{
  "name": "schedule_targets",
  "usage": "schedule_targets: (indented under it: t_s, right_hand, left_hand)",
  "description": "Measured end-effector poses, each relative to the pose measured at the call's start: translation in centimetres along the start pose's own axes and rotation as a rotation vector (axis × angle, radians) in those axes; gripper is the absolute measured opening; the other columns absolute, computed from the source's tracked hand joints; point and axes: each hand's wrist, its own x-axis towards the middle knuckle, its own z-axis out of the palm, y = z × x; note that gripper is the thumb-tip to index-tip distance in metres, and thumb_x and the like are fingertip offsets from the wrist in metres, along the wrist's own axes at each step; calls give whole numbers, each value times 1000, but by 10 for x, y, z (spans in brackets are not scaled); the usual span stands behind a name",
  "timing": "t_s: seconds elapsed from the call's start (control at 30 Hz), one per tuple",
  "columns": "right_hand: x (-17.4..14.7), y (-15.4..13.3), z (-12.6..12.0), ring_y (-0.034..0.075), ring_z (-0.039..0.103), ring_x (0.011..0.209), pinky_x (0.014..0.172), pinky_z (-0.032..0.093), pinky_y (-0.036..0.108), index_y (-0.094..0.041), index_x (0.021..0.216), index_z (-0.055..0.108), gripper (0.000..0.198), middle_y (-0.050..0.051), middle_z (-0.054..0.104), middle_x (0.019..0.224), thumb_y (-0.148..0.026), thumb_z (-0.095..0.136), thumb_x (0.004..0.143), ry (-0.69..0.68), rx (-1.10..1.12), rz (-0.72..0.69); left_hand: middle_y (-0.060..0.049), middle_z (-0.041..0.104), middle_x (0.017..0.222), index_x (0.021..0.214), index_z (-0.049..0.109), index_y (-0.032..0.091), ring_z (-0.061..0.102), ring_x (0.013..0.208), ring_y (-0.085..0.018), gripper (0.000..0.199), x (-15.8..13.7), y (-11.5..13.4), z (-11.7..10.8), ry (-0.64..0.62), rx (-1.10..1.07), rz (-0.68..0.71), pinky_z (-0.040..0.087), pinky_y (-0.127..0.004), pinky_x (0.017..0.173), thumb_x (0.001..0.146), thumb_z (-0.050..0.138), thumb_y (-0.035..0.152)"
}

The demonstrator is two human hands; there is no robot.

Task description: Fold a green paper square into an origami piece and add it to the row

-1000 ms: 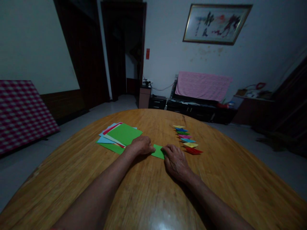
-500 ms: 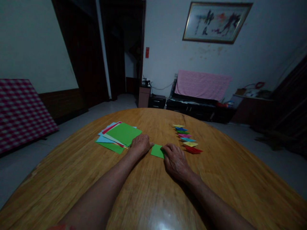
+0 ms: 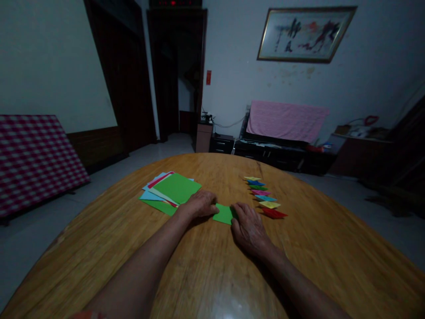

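Observation:
A small folded piece of green paper (image 3: 223,215) lies on the wooden table between my two hands. My left hand (image 3: 202,204) has its fingers curled together, with the thumb and fingertips at the paper's left edge. At the right edge, my right hand (image 3: 251,227) is closed with its fingertips on the paper; the thumb is partly hidden. To the left, partly behind my left hand, is a loose stack of coloured paper sheets (image 3: 179,187), green on top. Beyond my right hand runs a row of several small folded paper boats, the nearest a red paper boat (image 3: 274,213).
The round wooden table (image 3: 199,274) fills the foreground. Behind it stand a low black cabinet (image 3: 252,154) and a pink cloth (image 3: 287,120) draped over something. A red-checked cloth (image 3: 36,161) hangs at the left. A framed picture (image 3: 307,34) is on the wall.
The whole view has shifted slightly, moving everything a little right and down. My left hand has come closer to the green paper and now reaches its left edge; my right hand stays at the right edge.

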Motion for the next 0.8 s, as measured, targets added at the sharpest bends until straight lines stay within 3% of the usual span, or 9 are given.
schedule_targets:
  t_s: [0.23,0.37,0.53,0.7,0.8]
  right_hand:
    - [2,2,2,27,49,107,92,37,42,-12,123,52,43,15,57,120,-18,45,81,11,47,19]
    - [4,4,2,27,54,101,89,40,42,-12,116,56,38,14,62,109,-23,49,80,68,131,52]
    - [9,6,1,23,59,87,78,45,35,-15,94,62,22,10,65,91,-20,50,77,114,252,125]
    - [13,6,0,21,61,82,75,45,31,-16,97,63,26,8,67,90,-19,51,74,124,347,90]
    - [15,5,-1,20,61,76,70,44,30,-17,85,65,19,6,66,81,-20,49,76,112,375,64]
  left_hand:
    - [-1,60,62,73,66,13,51,58,-12,19,3,-1,2,20,-253,-81,35,-23,52,71,50,23]
    - [4,46,52,66,58,14,40,48,-8,13,-2,-1,8,1,-690,-83,29,-21,46,68,53,26]
    - [7,38,51,66,52,16,31,43,-5,11,-9,4,14,1,-1191,8,22,-20,41,65,58,25]
    - [7,40,52,72,54,17,33,40,-5,11,-9,6,11,4,-1284,-4,21,-20,39,68,60,25]
    - [6,43,54,77,56,17,36,41,-6,14,-6,5,11,9,-1299,-19,22,-20,39,70,62,27]
